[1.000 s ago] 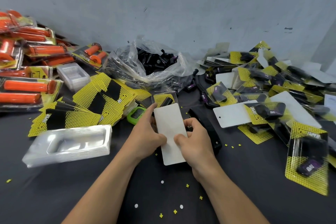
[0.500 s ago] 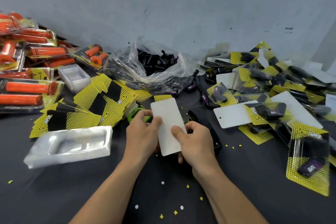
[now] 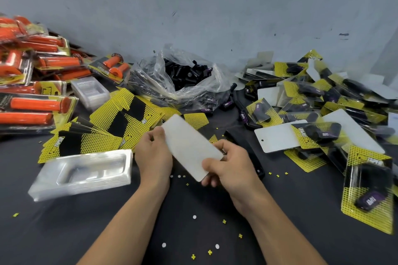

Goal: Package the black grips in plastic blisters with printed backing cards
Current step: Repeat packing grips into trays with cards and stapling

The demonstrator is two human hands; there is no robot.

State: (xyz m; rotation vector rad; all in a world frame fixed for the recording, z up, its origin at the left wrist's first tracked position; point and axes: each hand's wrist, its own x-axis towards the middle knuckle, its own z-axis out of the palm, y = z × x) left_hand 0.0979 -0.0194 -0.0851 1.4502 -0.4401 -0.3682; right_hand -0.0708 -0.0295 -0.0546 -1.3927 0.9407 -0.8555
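Grey scuffed wall (image 3: 193,6) behind, dark desk (image 3: 64,232) in front, head view only, some motion blur. Left hand (image 3: 154,157) grips the far left edge of a backing card (image 3: 189,148), fingers curled; right hand (image 3: 232,168) pinches the card's near end, thumb on top and fingers under. Card is held just above the desk centre, blank white side up, tilted with its far end to the left; cannot tell if anything is attached beneath. Stack of clear blisters (image 3: 86,172) sits left of the left hand, near it. Fan of yellow-black printed cards (image 3: 103,131) lies just behind that stack, and a smaller blister stack (image 3: 90,90) is further back. Clear plastic bag (image 3: 150,84) by the wall, open, holds the loose black grips (image 3: 185,73). Pile of finished packs (image 3: 323,101) covers the right side, 1 pack (image 3: 368,191) nearest the camera at the right edge, 1 white card (image 3: 277,139) lying blank side up among them. Orange grip packs (image 3: 32,92) are heaped far left. Small yellow and white punch-out bits (image 3: 210,251) are scattered on the desk between and around the forearms.
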